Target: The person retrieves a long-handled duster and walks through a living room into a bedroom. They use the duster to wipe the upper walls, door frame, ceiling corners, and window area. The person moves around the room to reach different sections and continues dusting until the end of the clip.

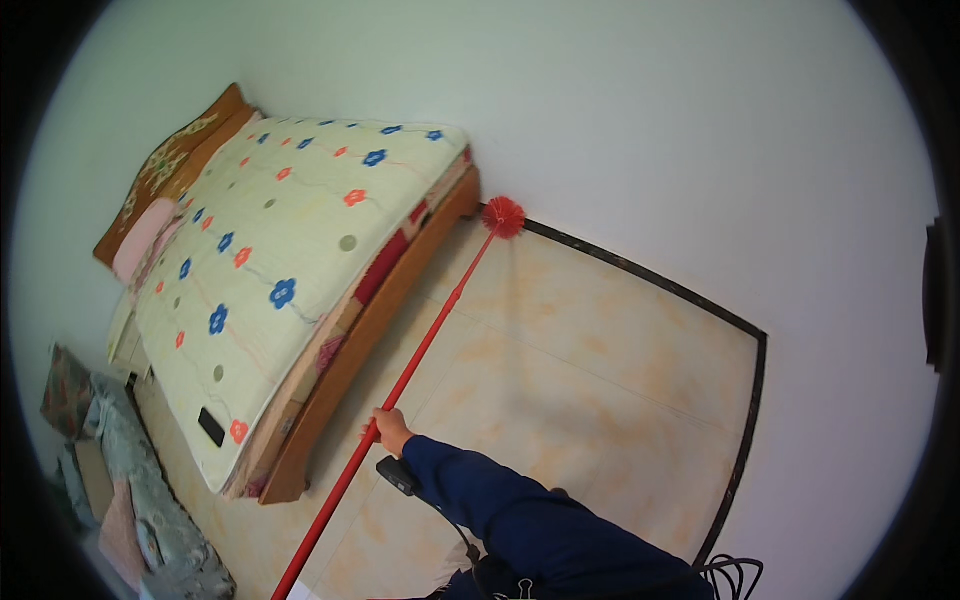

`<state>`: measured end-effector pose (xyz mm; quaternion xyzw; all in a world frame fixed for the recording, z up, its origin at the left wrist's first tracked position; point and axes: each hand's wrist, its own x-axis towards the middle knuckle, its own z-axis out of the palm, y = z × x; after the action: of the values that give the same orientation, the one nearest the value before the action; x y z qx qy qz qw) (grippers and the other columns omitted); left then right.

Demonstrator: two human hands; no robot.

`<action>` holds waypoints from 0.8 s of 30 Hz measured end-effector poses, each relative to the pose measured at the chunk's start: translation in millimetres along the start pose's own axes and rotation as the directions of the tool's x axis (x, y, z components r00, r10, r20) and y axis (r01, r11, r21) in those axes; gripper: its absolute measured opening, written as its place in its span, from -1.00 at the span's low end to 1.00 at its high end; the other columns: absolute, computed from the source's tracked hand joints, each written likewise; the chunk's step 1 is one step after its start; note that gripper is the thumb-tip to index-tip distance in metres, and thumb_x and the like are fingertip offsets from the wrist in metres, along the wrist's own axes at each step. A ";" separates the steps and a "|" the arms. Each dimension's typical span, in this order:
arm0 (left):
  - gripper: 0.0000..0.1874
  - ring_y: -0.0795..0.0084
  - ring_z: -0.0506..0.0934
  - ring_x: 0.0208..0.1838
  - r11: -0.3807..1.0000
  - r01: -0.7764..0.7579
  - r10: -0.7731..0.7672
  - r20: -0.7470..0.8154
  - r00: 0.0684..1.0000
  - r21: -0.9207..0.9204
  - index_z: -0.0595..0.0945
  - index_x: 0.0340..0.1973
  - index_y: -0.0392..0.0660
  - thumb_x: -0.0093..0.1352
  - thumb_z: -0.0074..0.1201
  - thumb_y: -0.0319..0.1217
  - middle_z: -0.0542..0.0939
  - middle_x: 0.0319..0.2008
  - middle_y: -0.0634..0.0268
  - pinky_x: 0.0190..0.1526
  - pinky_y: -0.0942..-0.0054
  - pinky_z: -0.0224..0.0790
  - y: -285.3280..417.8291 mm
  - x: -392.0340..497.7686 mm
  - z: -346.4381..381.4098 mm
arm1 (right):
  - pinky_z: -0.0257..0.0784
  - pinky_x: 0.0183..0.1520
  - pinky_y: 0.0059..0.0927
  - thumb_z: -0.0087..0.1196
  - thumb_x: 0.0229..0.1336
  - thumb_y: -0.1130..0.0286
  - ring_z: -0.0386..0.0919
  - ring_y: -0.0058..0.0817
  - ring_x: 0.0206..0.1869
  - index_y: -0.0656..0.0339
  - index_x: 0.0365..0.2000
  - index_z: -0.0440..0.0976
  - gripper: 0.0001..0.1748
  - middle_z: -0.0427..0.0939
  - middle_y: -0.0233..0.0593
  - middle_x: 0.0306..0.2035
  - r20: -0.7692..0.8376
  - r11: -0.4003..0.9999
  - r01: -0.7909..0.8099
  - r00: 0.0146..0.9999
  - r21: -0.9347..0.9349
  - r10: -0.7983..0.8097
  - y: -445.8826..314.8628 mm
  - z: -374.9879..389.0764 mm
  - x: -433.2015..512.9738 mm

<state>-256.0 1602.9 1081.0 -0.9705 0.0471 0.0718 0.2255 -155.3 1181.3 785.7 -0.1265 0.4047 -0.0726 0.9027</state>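
My right hand point(391, 432), in a dark blue sleeve, is closed around a long red telescopic pole point(424, 352). A round red bristle brush head point(503, 217) tops the far end. It lies against the foot of the white wall, over the black baseboard, near the corner of the bed. The pole slants from there down to the picture's lower edge, where its near end is cut off. My left hand is out of view. A small black device point(395, 475) with a cable hangs beneath my right forearm.
A wooden bed point(382, 337) with a flowered cover point(300, 217) stands left of the pole; a black phone point(211, 427) lies on it. Bedding point(142, 465) is heaped at lower left. Black baseboard point(645, 271) borders the tiled floor point(600, 360). Looped cables point(739, 574) show at lower right.
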 end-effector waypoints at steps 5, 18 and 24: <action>-0.79 -0.02 0.51 -0.44 0.986 -0.157 0.157 0.000 0.988 0.057 0.59 -0.53 -0.09 0.07 -0.01 -0.24 0.55 -0.58 0.04 -0.40 0.11 0.34 -15.5 46.5 -6.1 | 0.48 -0.39 -0.01 -0.17 0.00 0.48 0.44 -0.22 -0.47 0.30 -0.53 0.21 -0.91 0.30 -0.16 -0.58 -0.064 0.991 0.012 0.998 0.132 -0.003 -1.4 -59.0 -33.0; -0.73 0.03 0.51 -0.54 0.604 -0.775 0.785 -0.305 0.540 0.183 0.52 -0.57 -0.11 0.12 0.03 -0.16 0.52 -0.67 0.07 -0.47 0.11 0.33 258.3 138.4 -38.1 | 0.42 -0.36 0.07 -0.17 -0.07 0.49 0.41 -0.12 -0.50 0.38 -0.52 0.28 -0.87 0.36 0.01 -0.55 -0.462 0.720 0.603 0.776 0.344 -0.429 -175.8 -315.8 -99.4; -0.73 0.07 0.49 -0.60 0.440 -0.869 0.865 -0.366 0.342 0.228 0.52 -0.59 -0.06 0.11 0.04 -0.13 0.51 -0.70 0.11 -0.56 0.19 0.32 367.1 78.8 -83.7 | 0.46 -0.37 -0.02 -0.15 0.02 0.45 0.41 -0.22 -0.54 0.30 -0.56 0.23 -0.87 0.32 -0.16 -0.60 -0.560 0.587 0.696 0.702 0.412 -0.439 -242.0 -406.2 -155.7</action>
<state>-214.0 1232.9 984.4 -0.7868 0.6017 -0.0364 0.1327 -569.6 917.0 706.0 0.0570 0.4711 -0.5118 0.7162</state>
